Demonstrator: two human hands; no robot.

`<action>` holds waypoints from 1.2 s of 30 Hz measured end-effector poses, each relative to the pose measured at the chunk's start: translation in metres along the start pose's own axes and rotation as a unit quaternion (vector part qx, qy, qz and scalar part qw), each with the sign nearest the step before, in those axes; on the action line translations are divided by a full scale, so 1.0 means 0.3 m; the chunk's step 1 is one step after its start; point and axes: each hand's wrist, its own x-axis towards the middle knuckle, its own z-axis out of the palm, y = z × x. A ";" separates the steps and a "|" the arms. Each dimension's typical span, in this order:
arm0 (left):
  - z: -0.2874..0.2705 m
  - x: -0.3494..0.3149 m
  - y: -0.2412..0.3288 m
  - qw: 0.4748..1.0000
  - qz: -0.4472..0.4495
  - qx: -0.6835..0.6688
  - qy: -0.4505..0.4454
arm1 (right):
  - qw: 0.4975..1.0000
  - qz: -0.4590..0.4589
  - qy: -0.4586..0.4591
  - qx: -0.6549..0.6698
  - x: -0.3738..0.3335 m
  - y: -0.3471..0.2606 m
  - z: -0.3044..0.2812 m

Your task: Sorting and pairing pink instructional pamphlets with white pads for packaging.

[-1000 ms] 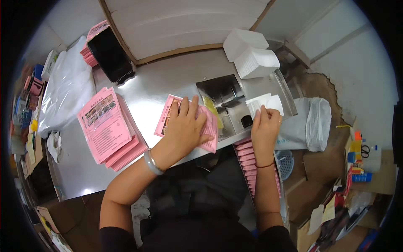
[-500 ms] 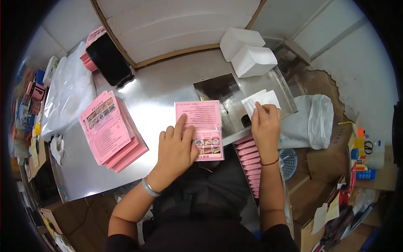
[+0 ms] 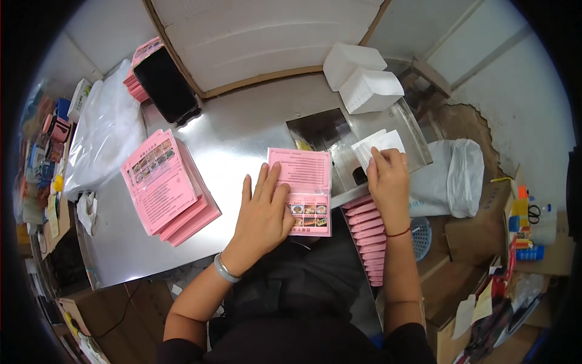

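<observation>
My left hand (image 3: pixel 262 213) lies flat on a pink printed leaflet (image 3: pixel 306 170) with small food pictures, at the table's front edge. Its fingers are spread and stretched out, holding nothing. Further right, my right hand (image 3: pixel 390 185) pinches the near edge of a thin white paper napkin (image 3: pixel 382 142), which rests with others in a metal tray (image 3: pixel 407 130). A thick stack of pink leaflets (image 3: pixel 160 182) sits left of my left hand. Below my right wrist stands a row of several pink packets (image 3: pixel 367 236), partly hidden by my forearm.
Two stacks of folded white napkins (image 3: pixel 370 91) stand at the back right. A black phone (image 3: pixel 167 85) leans before more pink leaflets (image 3: pixel 138 91). Clear plastic bags (image 3: pixel 106 130) lie at the left edge. A white sack (image 3: pixel 448 176) and a blue basket (image 3: pixel 421 236) are at the right.
My left hand has shifted its fingers on the leaflet, spreading them more. The whole view has moved slightly. My right hand stays pinched at the napkins.
</observation>
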 end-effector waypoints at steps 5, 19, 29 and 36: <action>-0.021 -0.003 0.012 0.999 -0.022 0.038 0.008 | 0.998 -0.007 -0.018 0.062 0.005 0.045 -0.010; -0.008 -0.007 0.005 1.000 -0.018 -0.023 0.001 | 1.000 -0.003 0.010 0.015 0.009 0.013 0.017; -0.081 0.015 -0.054 0.995 0.055 -0.004 -0.088 | 0.970 -0.151 -0.059 0.179 -0.150 -0.323 -0.042; -0.042 0.097 0.069 0.986 0.047 -0.159 0.010 | 0.976 -0.120 -0.131 0.124 0.011 -0.307 0.095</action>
